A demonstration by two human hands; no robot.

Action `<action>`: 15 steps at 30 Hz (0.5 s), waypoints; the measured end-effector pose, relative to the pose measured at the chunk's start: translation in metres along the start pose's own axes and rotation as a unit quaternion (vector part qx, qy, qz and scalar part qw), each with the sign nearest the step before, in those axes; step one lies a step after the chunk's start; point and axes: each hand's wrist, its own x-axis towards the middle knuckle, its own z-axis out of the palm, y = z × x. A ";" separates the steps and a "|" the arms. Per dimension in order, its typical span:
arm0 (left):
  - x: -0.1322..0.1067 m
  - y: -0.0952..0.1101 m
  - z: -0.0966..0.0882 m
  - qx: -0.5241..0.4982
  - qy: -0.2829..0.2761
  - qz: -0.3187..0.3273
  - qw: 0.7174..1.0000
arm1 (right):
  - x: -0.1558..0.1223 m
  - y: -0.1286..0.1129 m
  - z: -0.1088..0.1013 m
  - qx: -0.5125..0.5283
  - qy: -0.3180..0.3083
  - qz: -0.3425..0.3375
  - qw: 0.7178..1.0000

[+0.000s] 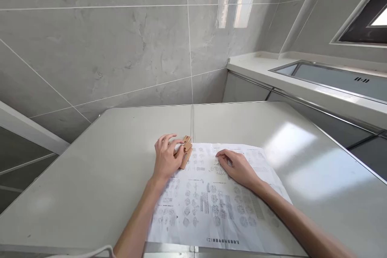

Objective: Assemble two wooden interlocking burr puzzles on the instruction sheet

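Observation:
My left hand (167,156) is at the upper left edge of the printed sheet, its thumb and index finger closed on a small notched wooden piece (188,146). More light-brown wood, a notched wooden stick (185,160), lies under and beside that piece; the fingers partly hide where one part ends and another starts. My right hand (238,168) rests on the printed sheet (208,225) with curled fingers, thumb and fingertips close together, and nothing shows in it. Rows of small line drawings and text cover the paper, and the large heading at its near edge appears upside down.
The sheet lies on a glossy white tabletop (75,177) with a seam down its middle. Grey wall tiles (121,48) rise behind it. At the right runs a white counter (254,62) with an inset sink (332,78). A white cord (99,250) crosses the near left edge.

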 end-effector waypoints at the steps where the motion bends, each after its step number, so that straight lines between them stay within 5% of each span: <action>1: -0.001 -0.008 -0.002 0.003 -0.013 -0.004 1.000 | 0.000 0.000 0.000 0.000 0.000 0.001 1.000; 6: -0.007 -0.030 -0.005 -0.010 -0.048 -0.049 0.998 | -0.001 0.000 0.000 0.002 -0.001 0.007 1.000; 15: -0.009 -0.041 -0.003 -0.053 -0.088 -0.141 0.985 | -0.002 -0.001 -0.001 0.004 -0.009 0.012 1.000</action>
